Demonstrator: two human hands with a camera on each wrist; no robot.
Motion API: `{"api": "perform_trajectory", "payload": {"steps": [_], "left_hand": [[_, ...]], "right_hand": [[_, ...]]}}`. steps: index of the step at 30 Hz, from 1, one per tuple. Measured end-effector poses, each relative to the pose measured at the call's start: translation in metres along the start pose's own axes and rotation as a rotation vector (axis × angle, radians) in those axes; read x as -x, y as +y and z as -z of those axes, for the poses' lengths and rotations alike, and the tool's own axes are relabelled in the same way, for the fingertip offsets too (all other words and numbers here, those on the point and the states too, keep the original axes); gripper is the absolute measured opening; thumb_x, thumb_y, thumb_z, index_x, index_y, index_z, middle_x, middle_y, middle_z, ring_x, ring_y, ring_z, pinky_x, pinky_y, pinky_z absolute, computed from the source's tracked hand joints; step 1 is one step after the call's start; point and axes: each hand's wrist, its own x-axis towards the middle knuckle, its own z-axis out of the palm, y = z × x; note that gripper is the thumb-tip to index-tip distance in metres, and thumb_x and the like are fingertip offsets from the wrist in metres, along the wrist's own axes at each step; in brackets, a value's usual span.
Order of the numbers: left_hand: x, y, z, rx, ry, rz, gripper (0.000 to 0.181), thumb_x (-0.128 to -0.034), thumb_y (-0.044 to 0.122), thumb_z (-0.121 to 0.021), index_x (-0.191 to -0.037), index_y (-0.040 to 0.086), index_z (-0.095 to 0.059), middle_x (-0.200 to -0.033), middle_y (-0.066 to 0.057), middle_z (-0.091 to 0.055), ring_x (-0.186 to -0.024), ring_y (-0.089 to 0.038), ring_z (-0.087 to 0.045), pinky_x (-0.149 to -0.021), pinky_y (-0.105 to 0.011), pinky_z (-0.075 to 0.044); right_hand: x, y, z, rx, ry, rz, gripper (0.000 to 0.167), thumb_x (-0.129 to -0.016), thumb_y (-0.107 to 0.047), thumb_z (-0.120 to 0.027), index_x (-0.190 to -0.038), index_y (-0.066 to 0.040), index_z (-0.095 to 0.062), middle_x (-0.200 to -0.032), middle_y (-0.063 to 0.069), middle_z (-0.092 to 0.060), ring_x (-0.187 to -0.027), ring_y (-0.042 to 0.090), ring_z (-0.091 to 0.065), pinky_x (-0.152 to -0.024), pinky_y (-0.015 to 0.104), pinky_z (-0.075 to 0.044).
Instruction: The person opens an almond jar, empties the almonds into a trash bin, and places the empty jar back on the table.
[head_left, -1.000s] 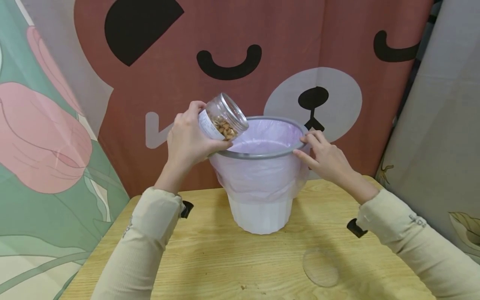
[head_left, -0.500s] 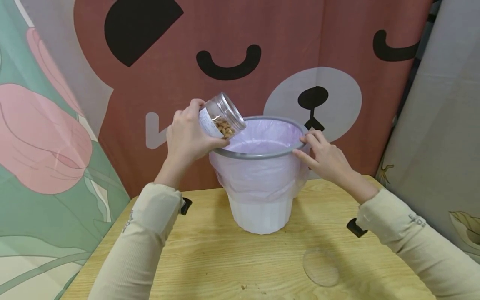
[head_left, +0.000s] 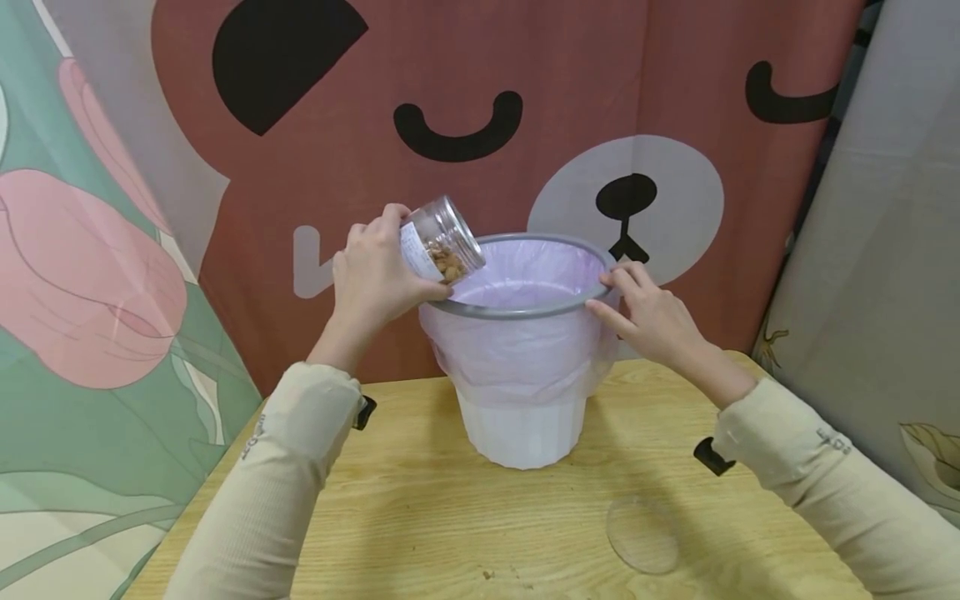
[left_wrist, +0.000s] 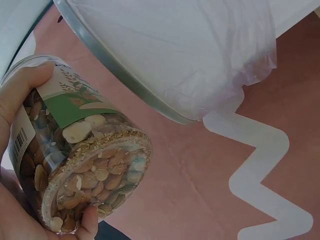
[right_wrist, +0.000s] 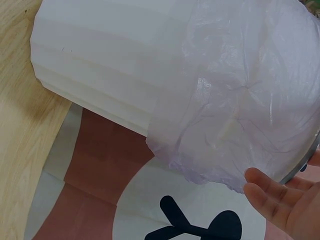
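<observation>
My left hand (head_left: 375, 271) grips a clear plastic jar (head_left: 431, 221) with a white label. The jar is tilted, its mouth turned toward the bin and over the left part of the rim. In the left wrist view, almonds and other nuts (left_wrist: 92, 182) show through the jar's base. A white trash bin (head_left: 521, 433) stands upright on the table, lined with a thin purple bag (head_left: 517, 358) under a grey rim ring (head_left: 517, 312). At the right side of that ring, my right hand (head_left: 652, 317) holds the edge with thumb and fingertips. Some of its fingers are hidden.
A clear round lid (head_left: 642, 533) lies on the wooden table (head_left: 420, 517) in front of the bin, toward the right. Tiny crumbs dot the tabletop near its front. Printed curtains (head_left: 337, 183) hang behind and at both sides.
My left hand has shifted slightly left, and the jar's mouth has turned a little further down toward the bin. The right hand and the bin stay put.
</observation>
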Motion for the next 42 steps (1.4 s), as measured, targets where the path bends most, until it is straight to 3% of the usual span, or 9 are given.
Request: {"api": "perform_trajectory", "payload": {"steps": [25,42], "left_hand": [[-0.006,0.003,-0.009,-0.105,-0.020,-0.118,0.082,-0.0534,0.040,-0.080,-0.120,0.010,-0.042,-0.119,-0.010,-0.050,-0.103,-0.032,-0.042,-0.076,-0.051,-0.036],[-0.006,0.001,-0.014,-0.129,0.007,-0.182,0.084,-0.0549,0.037,-0.081,-0.124,0.010,-0.041,-0.122,-0.010,-0.049,-0.109,-0.029,-0.040,-0.078,-0.049,-0.035]], "right_hand": [[0.000,-0.001,-0.001,0.003,0.014,0.008,0.045,-0.090,-0.038,-0.051,-0.113,0.000,-0.048,-0.113,0.016,-0.042,-0.056,0.018,-0.047,-0.044,0.029,-0.038],[-0.001,0.000,-0.001,0.011,0.007,0.004,0.045,-0.090,-0.039,-0.050,-0.113,-0.001,-0.048,-0.114,0.015,-0.042,-0.052,0.018,-0.045,-0.043,0.029,-0.038]]}}
